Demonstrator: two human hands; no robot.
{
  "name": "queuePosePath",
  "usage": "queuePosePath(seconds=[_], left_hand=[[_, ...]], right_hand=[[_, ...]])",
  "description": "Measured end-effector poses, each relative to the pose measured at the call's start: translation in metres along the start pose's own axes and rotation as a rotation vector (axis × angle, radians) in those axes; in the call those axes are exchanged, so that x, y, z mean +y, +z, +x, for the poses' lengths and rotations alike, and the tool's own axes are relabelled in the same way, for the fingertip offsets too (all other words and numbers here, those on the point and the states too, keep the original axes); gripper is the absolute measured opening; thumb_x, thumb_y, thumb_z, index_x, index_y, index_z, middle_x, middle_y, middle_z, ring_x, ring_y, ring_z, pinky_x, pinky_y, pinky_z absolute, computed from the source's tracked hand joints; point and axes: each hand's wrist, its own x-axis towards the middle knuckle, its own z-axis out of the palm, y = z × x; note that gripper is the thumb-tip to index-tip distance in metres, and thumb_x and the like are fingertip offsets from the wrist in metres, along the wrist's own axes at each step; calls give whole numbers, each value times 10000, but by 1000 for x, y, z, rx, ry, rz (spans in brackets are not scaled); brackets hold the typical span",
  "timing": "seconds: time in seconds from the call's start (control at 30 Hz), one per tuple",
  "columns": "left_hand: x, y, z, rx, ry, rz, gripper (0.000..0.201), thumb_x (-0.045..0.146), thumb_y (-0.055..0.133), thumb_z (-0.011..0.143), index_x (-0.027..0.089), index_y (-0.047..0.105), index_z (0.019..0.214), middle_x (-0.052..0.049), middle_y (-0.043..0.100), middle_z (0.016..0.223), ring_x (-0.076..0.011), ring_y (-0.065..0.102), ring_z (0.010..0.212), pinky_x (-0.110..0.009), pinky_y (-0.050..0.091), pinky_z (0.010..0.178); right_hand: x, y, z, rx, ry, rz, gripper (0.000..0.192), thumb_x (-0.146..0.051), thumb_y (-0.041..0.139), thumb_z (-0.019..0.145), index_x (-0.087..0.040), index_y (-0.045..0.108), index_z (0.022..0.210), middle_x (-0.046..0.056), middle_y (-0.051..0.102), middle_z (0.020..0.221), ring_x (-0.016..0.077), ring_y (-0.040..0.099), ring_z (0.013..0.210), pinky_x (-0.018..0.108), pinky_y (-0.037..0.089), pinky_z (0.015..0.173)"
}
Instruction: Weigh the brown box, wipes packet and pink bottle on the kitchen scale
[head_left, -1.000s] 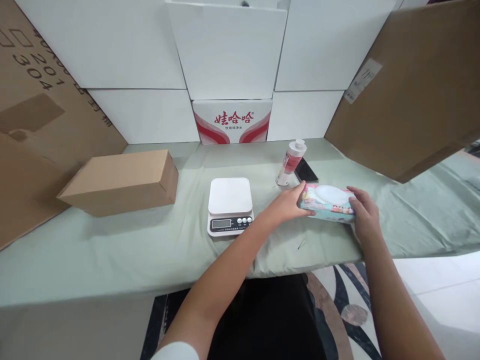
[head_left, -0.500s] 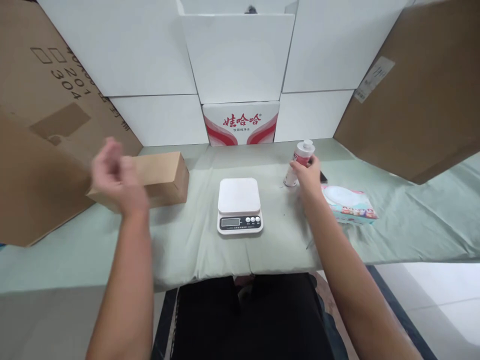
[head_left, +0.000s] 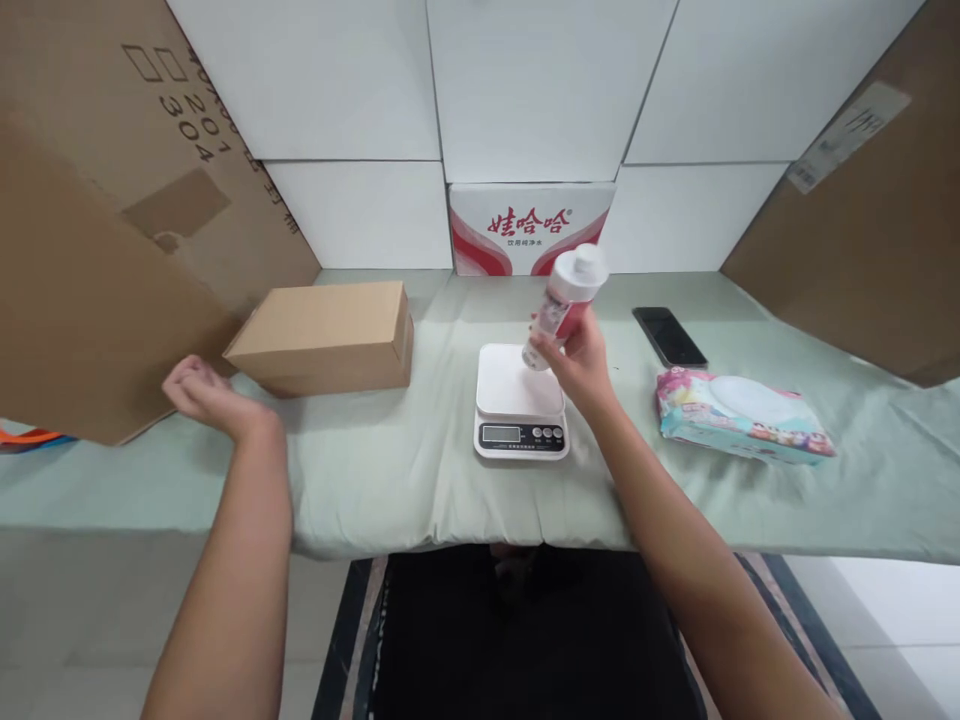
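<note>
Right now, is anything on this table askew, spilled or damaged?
Nothing spilled or damaged. The right hand holds the white-capped bottle tilted above the kitchen scale. The wet-wipes pack and phone lie slightly angled; the cardboard box looks intact.

Even, soft light falls from above over my bench (head_left: 375, 480), bright but not harsh. The white boxes (head_left: 540, 90) behind wash out nearly to blank, with no hard glare. Shadows are faint: a soft one under the cardboard box (head_left: 322, 335), another beneath my right hand (head_left: 577, 360). My left hand (head_left: 202, 395) is slightly smeared by motion. The wide lens bends straight lines outward toward the edges, and the corners look stretched
</note>
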Motion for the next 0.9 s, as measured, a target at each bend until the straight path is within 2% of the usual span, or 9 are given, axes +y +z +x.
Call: queuePosePath(seconds=[0.13,0.23,0.33,0.4,0.5,0.63,0.7,0.77,0.9], left_hand=[[-17,3,0,-17,69,35,406,472,711,747,254,474,994,10,609,989,-204,655,1035,-300,550,845],[-50,4,17,156,-17,-10,271,409,563,839,237,378,934,4,582,1004,-177,639,1119,-263,530,900],[-80,7,38,321,-118,-230,151,301,407,833,228,306,919,-8,541,1026,-148,612,1192,-246,484,980],[-93,9,47,316,-107,-313,195,329,399,803,228,285,925,-18,528,1039,-170,584,1229,-274,462,999],[-100,9,49,248,-77,-286,285,422,403,792,235,251,945,-36,538,1079,-218,542,1261,-319,437,991],[-101,7,48,233,-110,-271,123,305,298,884,227,270,975,-55,573,1155,-184,575,1262,-295,424,995],[-101,6,48,232,-121,-268,78,236,252,914,221,288,981,-60,580,1177,-163,584,1282,-273,429,991],[-102,6,49,224,-125,-265,75,224,251,927,220,300,983,-60,583,1184,-169,573,1313,-276,438,989],[-104,8,50,236,-120,-291,129,223,221,942,211,329,1013,-74,582,1177,-168,580,1293,-260,449,960]], right_hand=[[4,16,-12,-171,97,83,788,-639,845,794,-303,369,1325,73,725,1145,286,721,1097,506,625,952],[9,14,-13,-222,152,126,710,-671,824,802,-311,402,1246,77,718,1186,288,716,1108,522,625,956],[11,12,-10,-246,134,161,669,-667,815,814,-308,433,1230,83,693,1230,285,710,1100,519,608,980],[11,13,-10,-241,112,159,669,-673,810,815,-305,441,1235,80,683,1224,283,702,1110,512,596,991],[10,18,-12,-232,128,149,714,-705,803,802,-310,429,1265,77,689,1195,286,691,1112,511,592,982],[5,20,-13,-247,137,139,755,-737,794,789,-307,444,1302,78,710,1170,285,698,1093,511,590,993],[5,13,-10,-175,109,127,795,-751,782,783,-313,438,1351,85,704,1218,288,701,1117,504,590,1005],[7,1,-6,-9,83,121,750,-752,730,819,-323,441,1362,85,688,1267,279,701,1140,484,588,1007],[18,-21,-2,346,157,97,370,-547,639,912,-269,541,1136,35,694,1053,190,713,958,358,588,864]])
